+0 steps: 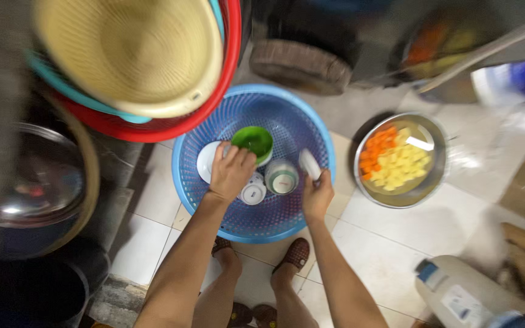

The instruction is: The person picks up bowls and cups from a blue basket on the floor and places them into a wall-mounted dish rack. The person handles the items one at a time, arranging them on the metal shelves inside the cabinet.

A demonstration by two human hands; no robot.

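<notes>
left hand [231,173]: palm down inside the blue basket [320,130], fingers curled over the rim of a white bowl [209,159] — grasping it, near-left part of the basket
right hand [316,195]: at the basket's right side, fingers clenched on a small white dish [309,163] held tilted, on edge
green bowl [253,143]: in the basket, just right of the white bowl and far of the left hand, touching the knuckles or nearly so — cannot tell which
small cups: one white cup [253,193] upside down just near of the left hand; a second cup [282,177] with a green band between the two hands
blue basket: round perforated plastic, on the tiled floor [396,237], straight ahead of the person's feet [298,254]
steel bowl [403,159]: right of the basket, apart from it, holding cut orange and yellow pieces
stacked baskets [135,58]: far left, cream one inside teal and red ones, blurred
dark pot with lid [37,188]: left edge
white plastic jug [466,294]: near right, lying on the floor
</notes>
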